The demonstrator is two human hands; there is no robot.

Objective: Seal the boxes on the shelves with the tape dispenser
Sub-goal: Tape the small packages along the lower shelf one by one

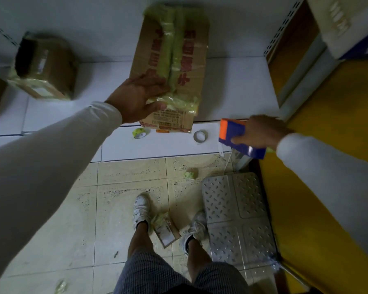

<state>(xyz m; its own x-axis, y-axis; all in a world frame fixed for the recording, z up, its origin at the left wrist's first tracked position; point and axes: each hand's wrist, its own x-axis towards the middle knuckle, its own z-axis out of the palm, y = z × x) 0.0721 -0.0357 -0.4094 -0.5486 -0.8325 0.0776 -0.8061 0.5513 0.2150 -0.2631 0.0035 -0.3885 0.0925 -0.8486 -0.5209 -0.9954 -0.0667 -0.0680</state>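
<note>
White shelving (232, 85) carried the goods above a tiled floor (72, 209). At far left a small taped box (45, 68) sat well apart from the work. Next, the left hand (136, 98) lay on the near left corner of the large box (170, 66), fingers (157, 83) spread flat on top and thumb hooked over the front edge, pressing rather than gripping. Green tape already ran along the centre seam; the box's near end overhung the shelf lip. Two tape rolls (139, 133) (200, 136) lay on the lower shelf below it. At right, the right hand (261, 132) was closed round the blue and orange tape dispenser (240, 137), held clear of the box.

Risk, as judged: with the box overhanging and steadied at one corner only, a firm pull of the dispenser could swing or tip it off the lip. The carton (165, 232) between the feet was a trip hazard.
</note>
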